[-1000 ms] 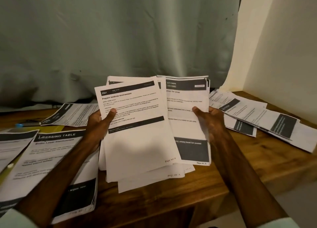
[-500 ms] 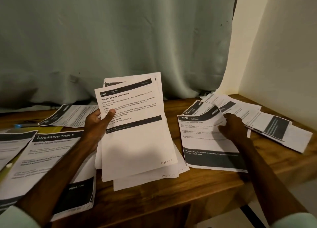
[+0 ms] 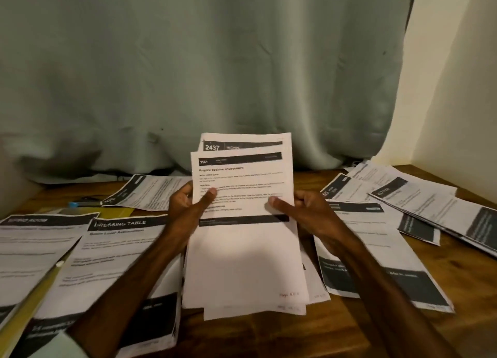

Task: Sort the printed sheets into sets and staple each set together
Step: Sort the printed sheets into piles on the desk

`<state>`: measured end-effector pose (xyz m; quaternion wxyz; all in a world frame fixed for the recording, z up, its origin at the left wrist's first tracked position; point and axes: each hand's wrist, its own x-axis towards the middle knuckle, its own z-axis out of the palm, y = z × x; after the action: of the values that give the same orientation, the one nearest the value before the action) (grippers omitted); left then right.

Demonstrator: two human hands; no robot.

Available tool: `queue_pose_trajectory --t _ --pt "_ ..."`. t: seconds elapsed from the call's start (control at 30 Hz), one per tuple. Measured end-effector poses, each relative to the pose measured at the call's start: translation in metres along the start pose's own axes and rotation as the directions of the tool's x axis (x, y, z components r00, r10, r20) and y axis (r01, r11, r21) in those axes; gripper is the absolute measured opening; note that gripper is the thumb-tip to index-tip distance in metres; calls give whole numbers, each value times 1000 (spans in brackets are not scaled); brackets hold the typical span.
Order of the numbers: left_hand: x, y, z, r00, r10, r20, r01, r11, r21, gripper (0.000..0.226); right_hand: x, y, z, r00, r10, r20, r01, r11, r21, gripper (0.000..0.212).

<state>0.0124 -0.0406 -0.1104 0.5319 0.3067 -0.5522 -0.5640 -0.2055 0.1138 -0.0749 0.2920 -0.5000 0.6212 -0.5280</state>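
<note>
Printed sheets (image 3: 243,255), loose white rectangular stack, held tilted at centre of wooden worktop (image 3: 263,336); left hand (image 3: 185,209) and right hand (image 3: 306,215) pinch its side edges, thumbs on top page, fingers (image 3: 309,199) curled behind.

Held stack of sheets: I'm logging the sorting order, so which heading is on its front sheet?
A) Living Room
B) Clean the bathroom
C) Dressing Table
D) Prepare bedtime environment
D: the front sheet of the stack, pinched by the left hand and right hand, reads "Prepare bedtime environment" beneath number 3561.
</note>
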Motion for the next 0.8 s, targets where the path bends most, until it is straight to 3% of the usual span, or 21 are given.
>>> queue_pose_trajectory --t 0.13,0.3,0.53,0.6,0.63,0.7,0.8 --pt "-4 2 5 999 22 45 -21 999 -26 35 8 19 4 995 35 -91 -21 988 150 27" --pt "-7 1 9 996 10 84 -9 1000 -21 43 10 27 -1 987 92 -133 -66 980 187 22" --pt "-9 8 9 995 -8 99 8 1000 5 33 7 20 -5 982 130 -134 -101 973 207 7" --pt "-10 12 8 992 -27 121 19 997 72 26 8 18 -10 969 183 -169 -146 967 209 10" --pt "-10 11 6 994 -15 108 -5 983 184 25 10 18 -11 960 212 -180 -175 964 202 12" --pt "-2 3 -1 994 88 63 -108 843 527 34 12 22 -9 948 240 -209 -222 969 106 18" --pt "8 -13 -14 989 100 111 -148 540 829 35 12 37 2 950 202 -238 -268 920 -288 35"
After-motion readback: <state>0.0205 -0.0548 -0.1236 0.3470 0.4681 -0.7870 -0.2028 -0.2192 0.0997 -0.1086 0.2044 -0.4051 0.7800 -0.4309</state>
